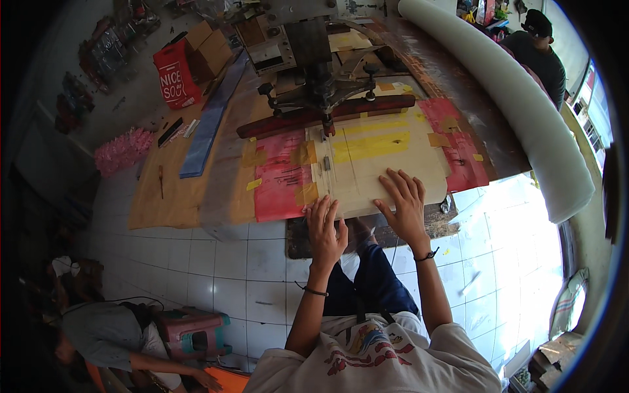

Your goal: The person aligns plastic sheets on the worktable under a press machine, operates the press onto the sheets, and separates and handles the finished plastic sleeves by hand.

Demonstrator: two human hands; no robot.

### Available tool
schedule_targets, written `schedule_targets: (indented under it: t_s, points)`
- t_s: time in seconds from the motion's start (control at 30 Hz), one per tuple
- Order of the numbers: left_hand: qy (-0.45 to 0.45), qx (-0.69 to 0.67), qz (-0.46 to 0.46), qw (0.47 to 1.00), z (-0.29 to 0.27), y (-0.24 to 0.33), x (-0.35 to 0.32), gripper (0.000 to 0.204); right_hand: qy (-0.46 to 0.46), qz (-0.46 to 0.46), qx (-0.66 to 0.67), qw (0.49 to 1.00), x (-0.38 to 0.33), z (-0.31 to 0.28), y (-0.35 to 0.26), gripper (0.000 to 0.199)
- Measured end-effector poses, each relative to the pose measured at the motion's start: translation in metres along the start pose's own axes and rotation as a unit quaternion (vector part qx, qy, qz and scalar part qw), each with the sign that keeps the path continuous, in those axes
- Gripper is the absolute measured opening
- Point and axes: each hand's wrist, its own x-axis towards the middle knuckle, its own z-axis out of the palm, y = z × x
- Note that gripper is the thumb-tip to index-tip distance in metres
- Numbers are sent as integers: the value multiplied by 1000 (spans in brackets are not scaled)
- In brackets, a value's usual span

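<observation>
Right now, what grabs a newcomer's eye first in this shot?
Both hands lie flat and spread at the near edge of a pale sheet on the workbench: left hand at its lower left corner, right hand further right. The sheet sits among red panels and yellow tape strips, under a dark press-like machine. A thick white foam roll runs down the right side.

Left hand point(325, 230) and right hand point(404, 203) flat, fingers spread
</observation>
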Motion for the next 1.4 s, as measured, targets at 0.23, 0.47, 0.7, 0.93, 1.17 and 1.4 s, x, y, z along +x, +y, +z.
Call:
schedule_targets:
  t_s: [0.23,0.47,0.7,0.93,1.17,1.4]
  points:
    - [2,-2,-3,1000,0,3,3,57,6,1,7,1000,2,-1,0,54]
    - [3,7,-4,1000,1,4,4,58,10,0,14,1000,1,1,2,54]
    - [19,3,-2,1000,10,3,-4,59,-3,10,26,1000,-4,-1,2,54]
    - [60,33,19,997,26,-7,-5,60,-12,5,31,999,-2,-1,4,48]
    - [90,57,38,994,35,-17,-9,61,-3,7,12,1000,0,-2,0,43]
    - [44,39,36,998,28,-17,-13,64,-88,50,51,994,55,-14,-5,38]
